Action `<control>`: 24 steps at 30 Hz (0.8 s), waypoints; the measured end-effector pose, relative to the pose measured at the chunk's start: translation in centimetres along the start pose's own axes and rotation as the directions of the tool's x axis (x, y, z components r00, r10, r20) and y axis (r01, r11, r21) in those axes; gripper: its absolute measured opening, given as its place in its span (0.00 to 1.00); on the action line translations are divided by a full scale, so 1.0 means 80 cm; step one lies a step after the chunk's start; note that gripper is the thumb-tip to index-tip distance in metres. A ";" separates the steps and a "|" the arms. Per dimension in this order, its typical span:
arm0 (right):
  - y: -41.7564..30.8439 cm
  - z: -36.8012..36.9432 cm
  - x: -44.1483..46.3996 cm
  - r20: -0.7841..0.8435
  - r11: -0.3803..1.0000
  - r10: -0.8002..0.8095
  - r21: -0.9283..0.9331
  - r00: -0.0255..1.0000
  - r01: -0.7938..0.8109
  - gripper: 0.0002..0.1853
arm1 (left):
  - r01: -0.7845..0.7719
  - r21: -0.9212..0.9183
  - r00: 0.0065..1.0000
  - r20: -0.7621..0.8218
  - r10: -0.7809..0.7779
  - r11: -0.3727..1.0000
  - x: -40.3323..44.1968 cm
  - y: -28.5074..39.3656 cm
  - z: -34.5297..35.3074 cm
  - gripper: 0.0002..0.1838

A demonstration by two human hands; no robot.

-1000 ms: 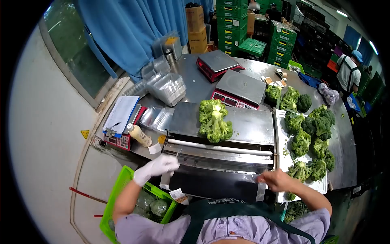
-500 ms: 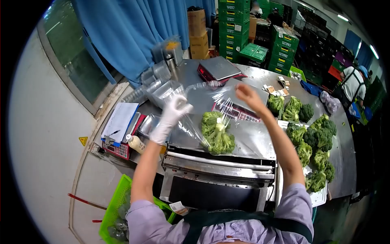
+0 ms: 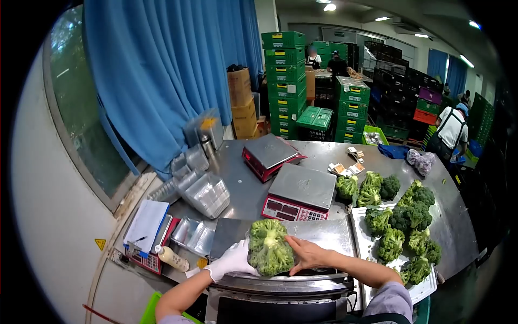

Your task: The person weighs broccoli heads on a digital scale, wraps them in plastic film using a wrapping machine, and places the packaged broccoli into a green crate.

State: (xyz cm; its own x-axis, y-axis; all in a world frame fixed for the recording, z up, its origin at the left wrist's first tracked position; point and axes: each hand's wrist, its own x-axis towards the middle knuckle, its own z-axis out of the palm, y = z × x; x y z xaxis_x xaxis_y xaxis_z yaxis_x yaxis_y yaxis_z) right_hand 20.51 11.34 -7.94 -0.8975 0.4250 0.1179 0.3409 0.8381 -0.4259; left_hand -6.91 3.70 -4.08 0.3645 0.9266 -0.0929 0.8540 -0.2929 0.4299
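Note:
Wrapped broccoli (image 3: pixel 270 247), under clear film, is between my two hands over the metal wrapping machine (image 3: pixel 334 235). My gloved left hand (image 3: pixel 233 261) presses against its left side, with the fingertips partly hidden. My bare right hand (image 3: pixel 308 254) holds its right side, fingers on the film and thumb low. Beyond the broccoli stands a scale with a grey plate (image 3: pixel 303 186). To the right, a white tray (image 3: pixel 360 237) bears several unwrapped broccoli heads (image 3: pixel 391 244).
A second scale (image 3: pixel 270 154) sits farther back. Clear plastic boxes (image 3: pixel 205 194), a bottle (image 3: pixel 171 258) and a clipboard (image 3: pixel 145 224) are on the left. Green crates (image 3: pixel 286 86) are stacked beyond the table. A person (image 3: pixel 452 129) bends at the far right.
Both hands have come down from the raised film to the sides of the broccoli, and the film now lies close around it. The view has tilted upward.

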 end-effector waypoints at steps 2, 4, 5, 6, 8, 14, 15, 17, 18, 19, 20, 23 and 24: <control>-0.010 -0.008 0.007 0.026 0.985 0.080 0.153 0.996 -0.083 0.60 | 0.188 0.045 0.981 -0.052 -0.186 0.981 0.003 0.013 0.005 0.51; -0.001 -0.003 0.007 -0.036 0.986 0.041 0.161 0.998 -0.035 0.59 | 0.179 0.039 0.970 -0.173 -0.170 0.983 0.001 0.005 0.027 0.43; 0.004 0.004 0.006 -0.092 0.986 0.002 0.167 0.996 0.014 0.57 | 0.177 0.000 0.965 -0.199 -0.174 0.984 -0.001 0.011 0.023 0.40; 0.007 0.007 0.006 -0.122 0.983 -0.013 0.182 0.992 0.035 0.55 | 0.175 -0.039 0.958 -0.223 -0.180 0.984 -0.004 0.017 0.020 0.38; 0.009 0.008 0.005 -0.181 0.976 -0.035 0.203 0.983 0.073 0.50 | 0.078 -0.174 0.949 -0.290 -0.126 0.982 -0.006 0.021 0.020 0.35; -0.018 -0.018 -0.029 -0.199 0.979 -0.013 0.198 0.980 0.054 0.46 | -0.009 -0.415 0.951 -0.284 -0.120 0.910 -0.029 0.042 0.036 0.38; -0.022 -0.019 -0.034 -0.216 0.982 -0.047 0.171 0.975 0.085 0.45 | -0.013 -0.376 0.942 -0.314 -0.114 0.926 -0.032 0.044 0.039 0.36; -0.036 -0.032 -0.048 -0.242 0.980 -0.049 0.174 0.969 0.093 0.45 | -0.024 -0.438 0.946 -0.300 -0.122 0.899 -0.045 0.060 0.032 0.36; -0.045 -0.040 -0.053 -0.258 0.977 -0.046 0.189 0.965 0.097 0.45 | -0.037 -0.493 0.950 -0.287 -0.123 0.869 -0.051 0.071 0.025 0.35; -0.056 -0.049 -0.060 -0.265 0.972 -0.027 0.217 0.964 0.087 0.44 | -0.090 -0.473 0.934 -0.345 -0.091 0.877 -0.058 0.081 0.022 0.29; -0.068 -0.056 -0.066 -0.268 0.966 -0.007 0.249 0.963 0.076 0.44 | -0.083 -0.478 0.935 -0.342 -0.098 0.874 -0.065 0.089 0.016 0.29; -0.086 -0.069 -0.071 -0.239 0.921 0.144 0.388 0.960 -0.041 0.36 | 0.013 -0.439 0.971 -0.209 -0.116 0.899 -0.078 0.103 0.006 0.19; -0.090 -0.077 -0.070 -0.126 0.883 0.240 0.440 0.962 -0.162 0.34 | 0.079 -0.560 0.977 -0.122 -0.176 0.825 -0.079 0.106 0.002 0.20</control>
State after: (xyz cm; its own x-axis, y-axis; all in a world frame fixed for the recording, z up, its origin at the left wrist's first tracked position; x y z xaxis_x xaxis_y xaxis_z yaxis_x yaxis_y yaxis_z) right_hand 24.82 5.04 -0.01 -0.7466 0.6535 0.1247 0.3238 0.5206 -0.7900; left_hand -1.87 -4.66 -0.01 0.1603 0.9854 -0.0567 0.5254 -0.0366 0.8501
